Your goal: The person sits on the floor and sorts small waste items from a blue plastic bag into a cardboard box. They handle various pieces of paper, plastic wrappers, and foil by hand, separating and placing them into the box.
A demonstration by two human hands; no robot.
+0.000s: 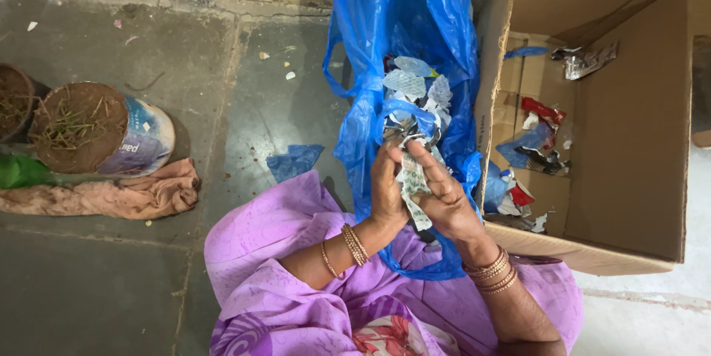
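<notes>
My left hand (386, 187) and my right hand (442, 191) are pressed together around a crumpled strip of silvery printed foil wrapper (412, 185). Both hands sit just in front of a blue plastic bag (404, 22) that stands open on the floor, with several more crumpled foil wrappers (415, 89) lying in its mouth. Gold bangles circle both wrists, and my purple patterned garment fills the bottom of the view.
A cardboard box (629, 178) lies to the right, holding several scraps of red, blue and silver wrapper (537, 137). On the left stand a soil-filled tin pot (104, 130), a pinkish cloth (111, 197) and a blue plastic scrap (294, 160) on the grey stone floor.
</notes>
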